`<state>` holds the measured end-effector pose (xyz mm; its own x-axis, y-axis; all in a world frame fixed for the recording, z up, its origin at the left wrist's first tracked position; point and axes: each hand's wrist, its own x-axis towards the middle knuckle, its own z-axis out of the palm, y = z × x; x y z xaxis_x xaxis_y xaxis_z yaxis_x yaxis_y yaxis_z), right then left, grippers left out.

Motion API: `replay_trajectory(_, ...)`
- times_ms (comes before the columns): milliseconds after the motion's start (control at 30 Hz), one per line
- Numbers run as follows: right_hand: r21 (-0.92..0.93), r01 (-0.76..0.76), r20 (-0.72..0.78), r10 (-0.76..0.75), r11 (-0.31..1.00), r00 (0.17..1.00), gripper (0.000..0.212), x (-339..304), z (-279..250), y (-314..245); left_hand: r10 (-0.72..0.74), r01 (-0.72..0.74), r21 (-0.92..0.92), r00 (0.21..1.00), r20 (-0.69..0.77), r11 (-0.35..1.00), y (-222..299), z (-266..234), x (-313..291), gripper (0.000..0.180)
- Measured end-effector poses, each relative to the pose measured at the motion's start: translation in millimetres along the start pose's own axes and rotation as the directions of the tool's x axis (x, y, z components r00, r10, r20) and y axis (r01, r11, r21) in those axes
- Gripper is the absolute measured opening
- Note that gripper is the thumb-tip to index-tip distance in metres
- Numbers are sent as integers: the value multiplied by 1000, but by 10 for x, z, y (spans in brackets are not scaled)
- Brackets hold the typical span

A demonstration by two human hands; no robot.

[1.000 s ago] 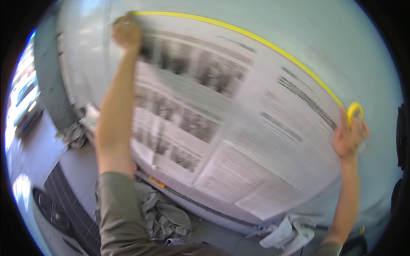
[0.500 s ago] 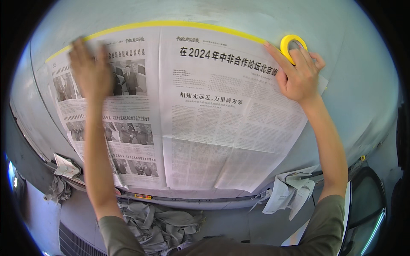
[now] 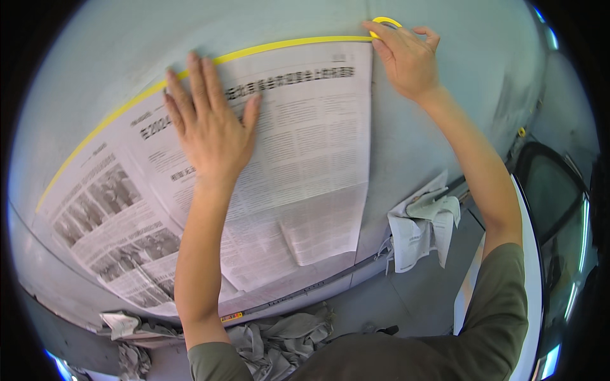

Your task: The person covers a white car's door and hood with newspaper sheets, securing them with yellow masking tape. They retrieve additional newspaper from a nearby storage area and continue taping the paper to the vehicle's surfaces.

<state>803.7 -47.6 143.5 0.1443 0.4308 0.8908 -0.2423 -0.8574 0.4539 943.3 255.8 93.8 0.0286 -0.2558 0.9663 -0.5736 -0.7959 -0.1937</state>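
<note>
A newspaper sheet [image 3: 305, 159] hangs spread over a pale grey, curved panel [image 3: 445, 146]. A strip of yellow masking tape [image 3: 292, 43] runs along its upper edge to the top right corner. My left hand [image 3: 213, 130] lies on the upper part of the paper with its fingers stretched and spread, their tips across the tape. At the corner, my right hand [image 3: 406, 60] is closed on a yellow tape roll [image 3: 385, 21], at the right end of the strip. The fingers partly cover the roll. The paper's lower edge hangs loose and creased.
Crumpled newspaper [image 3: 422, 222] is tucked by the panel's lower right edge, and folded paper [image 3: 121, 324] sits at lower left. Heaped grey cloth [image 3: 279, 343] lies below. A dark-framed car window [image 3: 553, 184] stands at right, near a small yellow roll [image 3: 521, 132].
The view has swung right. My left hand has moved right along the tape from the left part of the paper. My right hand has carried the roll to the corner, and the strip reaches farther right.
</note>
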Motion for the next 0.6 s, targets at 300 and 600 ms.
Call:
replay_trajectory(300,62,-105,-5,105,993,994,14,-178,41,168,143,-143,-28,990,-5,989,492,144,135,83)
replay_trajectory(600,-19,-111,174,112,994,978,12,-78,7,82,355,-359,-150,933,-56,921,1320,413,489,69)
